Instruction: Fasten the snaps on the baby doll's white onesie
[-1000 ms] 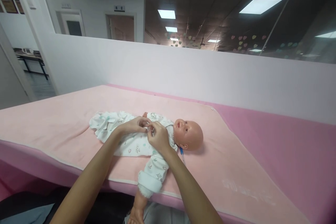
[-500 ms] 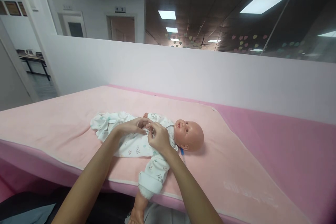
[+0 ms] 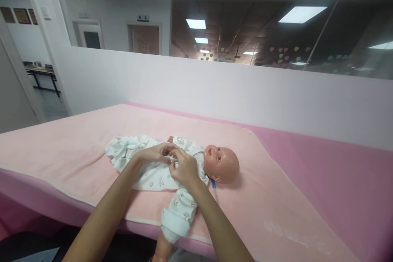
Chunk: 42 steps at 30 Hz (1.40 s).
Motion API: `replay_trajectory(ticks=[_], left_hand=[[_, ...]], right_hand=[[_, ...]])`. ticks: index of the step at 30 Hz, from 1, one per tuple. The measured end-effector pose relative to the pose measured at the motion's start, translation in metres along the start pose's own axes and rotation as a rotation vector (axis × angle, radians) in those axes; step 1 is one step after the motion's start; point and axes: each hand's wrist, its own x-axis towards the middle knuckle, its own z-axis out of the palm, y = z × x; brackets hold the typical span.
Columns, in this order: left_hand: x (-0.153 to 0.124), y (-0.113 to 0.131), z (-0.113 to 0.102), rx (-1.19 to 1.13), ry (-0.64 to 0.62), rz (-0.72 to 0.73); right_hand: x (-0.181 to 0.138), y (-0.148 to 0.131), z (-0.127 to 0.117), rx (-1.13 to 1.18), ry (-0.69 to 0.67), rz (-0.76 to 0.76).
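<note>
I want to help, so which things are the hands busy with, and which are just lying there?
Busy with: the doll, lying on its back; its white romper, pinched at the chest by the left hand and right hand.

Just lying about: the light pink towel under the doll; the darker pink mat; the white wall behind.

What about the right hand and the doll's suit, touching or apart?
Touching. The head view shows the right hand on the suit over the chest of the doll, fingers pinching the cloth beside the left hand.
</note>
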Motion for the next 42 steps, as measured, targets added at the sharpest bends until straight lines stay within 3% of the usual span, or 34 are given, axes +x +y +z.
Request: replay_trajectory(ticks=[23, 32, 42], left_hand=[[-0.001, -0.008, -0.001, -0.124, 0.102, -0.095], [-0.002, -0.008, -0.003, -0.084, 0.068, -0.081], [-0.004, -0.005, -0.005, -0.205, 0.003, -0.055]], right_hand=[[0.008, 0.012, 0.000, 0.316, 0.072, 0.136], [0.007, 0.013, 0.003, 0.357, 0.099, 0.180], [0.006, 0.011, 0.002, 0.375, 0.122, 0.162]])
